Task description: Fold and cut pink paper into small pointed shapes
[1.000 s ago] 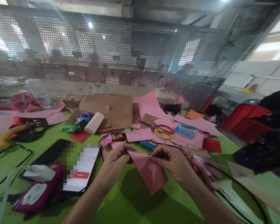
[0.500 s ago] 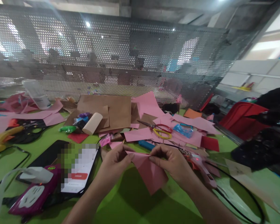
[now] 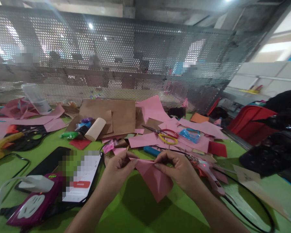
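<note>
Apparently a 6 on the phone screen (image 3: 86, 174), other text illegible

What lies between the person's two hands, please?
In the head view, pink paper lies between them, pinched by the left hand and the right hand.

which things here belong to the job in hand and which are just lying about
Seemingly in the job:
pink paper, pinched by left hand and right hand

Seemingly just lying about:
scissors
yellow glue gun
lit phone
tube
bottle
</note>
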The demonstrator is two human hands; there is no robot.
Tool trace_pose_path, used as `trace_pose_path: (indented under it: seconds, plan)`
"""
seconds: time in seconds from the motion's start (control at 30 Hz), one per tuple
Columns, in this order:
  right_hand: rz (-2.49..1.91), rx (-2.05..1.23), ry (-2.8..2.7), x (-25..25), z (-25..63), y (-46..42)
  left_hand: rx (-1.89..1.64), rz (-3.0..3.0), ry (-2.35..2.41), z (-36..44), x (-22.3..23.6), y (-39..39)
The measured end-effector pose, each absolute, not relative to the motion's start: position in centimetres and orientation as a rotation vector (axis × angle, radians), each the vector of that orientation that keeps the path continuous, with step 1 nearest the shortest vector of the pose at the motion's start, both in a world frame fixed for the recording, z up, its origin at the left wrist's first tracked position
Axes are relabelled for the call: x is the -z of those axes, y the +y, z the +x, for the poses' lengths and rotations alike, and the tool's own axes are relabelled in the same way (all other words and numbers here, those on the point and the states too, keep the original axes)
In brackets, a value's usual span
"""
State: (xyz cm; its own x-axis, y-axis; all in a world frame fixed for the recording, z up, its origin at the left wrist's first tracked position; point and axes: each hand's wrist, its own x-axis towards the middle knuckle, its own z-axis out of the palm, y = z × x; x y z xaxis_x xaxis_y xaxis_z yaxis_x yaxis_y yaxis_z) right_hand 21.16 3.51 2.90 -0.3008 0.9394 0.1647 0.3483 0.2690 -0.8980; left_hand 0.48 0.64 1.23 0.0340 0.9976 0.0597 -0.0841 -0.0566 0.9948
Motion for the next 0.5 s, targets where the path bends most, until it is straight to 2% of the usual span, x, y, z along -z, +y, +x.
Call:
trace_pose_path:
  seconds: [0.5]
  plan:
    - [-1.192,-0.939,-1.872,-2.73,21.23,3.38,-1.26,1.213,1.116,0.58,-1.18,0.62]
